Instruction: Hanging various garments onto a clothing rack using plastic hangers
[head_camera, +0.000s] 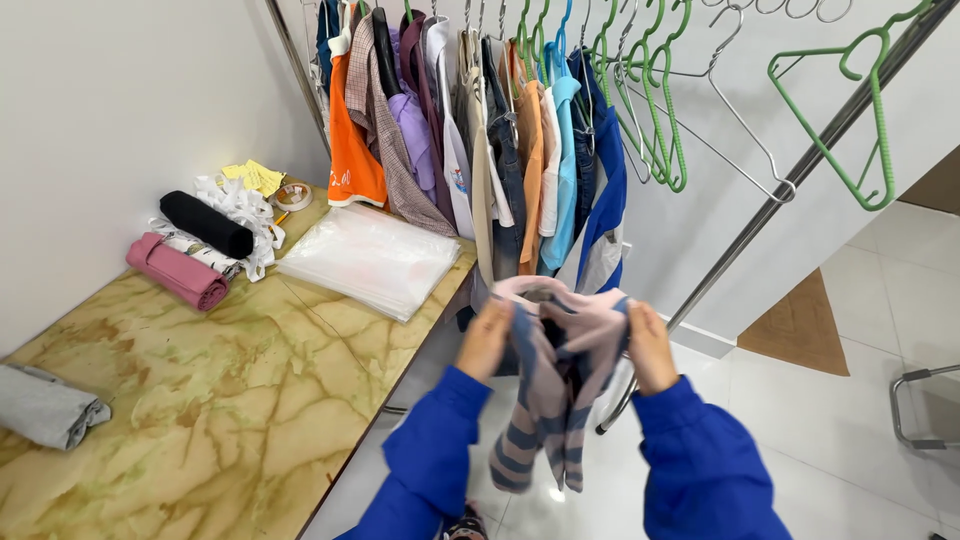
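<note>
Blue sleeves; left hand (485, 340), right hand (650, 348) both gripping striped garment (555, 390), unhung; empty green hangers (840, 110) on rack; rolled clothes (178, 270) on table (230, 420).

A stack of clear plastic bags (372, 258) is lying flat on the marbled surface (200, 420), rectangular and glossy. Beyond the stack, toward the wall, crumpled yellow paper slips (254, 177) are sitting beside a tan tape roll (293, 194)

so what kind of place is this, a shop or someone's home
Probably a small clothes packing or sorting room. A rack hangs shirts and spare hangers, clear bags and rolled garments lie on the table, and both hands hold a striped garment.
</note>
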